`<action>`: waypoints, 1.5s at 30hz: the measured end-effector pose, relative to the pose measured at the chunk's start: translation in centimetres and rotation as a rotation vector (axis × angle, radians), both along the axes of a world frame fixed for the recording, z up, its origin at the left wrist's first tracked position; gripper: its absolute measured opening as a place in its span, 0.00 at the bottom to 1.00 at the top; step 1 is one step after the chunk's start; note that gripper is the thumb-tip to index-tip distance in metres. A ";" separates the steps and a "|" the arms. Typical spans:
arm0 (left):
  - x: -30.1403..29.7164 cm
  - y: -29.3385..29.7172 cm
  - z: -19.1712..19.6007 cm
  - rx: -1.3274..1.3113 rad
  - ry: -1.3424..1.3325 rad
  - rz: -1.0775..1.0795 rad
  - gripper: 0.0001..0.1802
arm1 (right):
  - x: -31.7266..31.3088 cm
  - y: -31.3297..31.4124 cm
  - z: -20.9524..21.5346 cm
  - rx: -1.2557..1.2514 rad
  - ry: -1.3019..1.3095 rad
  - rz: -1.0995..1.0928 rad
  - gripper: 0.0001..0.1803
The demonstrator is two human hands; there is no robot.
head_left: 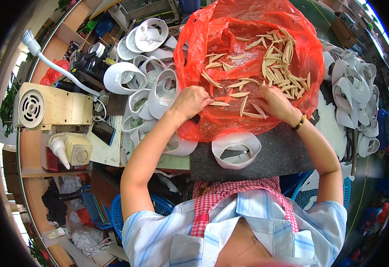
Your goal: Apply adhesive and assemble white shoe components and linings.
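Two hands (pixel 190 102) at one red bag (pixel 230 125)

Both hands (pixel 190 102) (pixel 274 103) curled, apart

The bag (pixel 193 51) is glossy, crinkled plastic, the curved strips (pixel 273 71) matt, the apron (pixel 201 216) cloth

Visors (pixel 159 106) left of bag (pixel 193 55), perhaps obstructive
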State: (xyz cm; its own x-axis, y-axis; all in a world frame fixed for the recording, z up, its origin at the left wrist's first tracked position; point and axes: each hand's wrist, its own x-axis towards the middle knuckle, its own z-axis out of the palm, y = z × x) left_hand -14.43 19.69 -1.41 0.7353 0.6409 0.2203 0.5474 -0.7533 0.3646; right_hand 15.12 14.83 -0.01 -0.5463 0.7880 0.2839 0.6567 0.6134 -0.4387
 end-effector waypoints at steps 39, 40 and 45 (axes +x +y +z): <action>4.6 7.0 0.6 0.154 0.217 0.458 0.06 | -7.8 18.3 -7.0 0.315 -0.141 0.040 0.13; 3.8 7.4 0.4 0.147 0.224 0.473 0.06 | -8.3 18.3 -6.7 0.309 -0.134 0.056 0.13; 1.1 9.1 0.6 -0.192 -0.129 0.403 0.21 | -6.9 13.9 -0.8 -0.284 0.377 0.021 0.10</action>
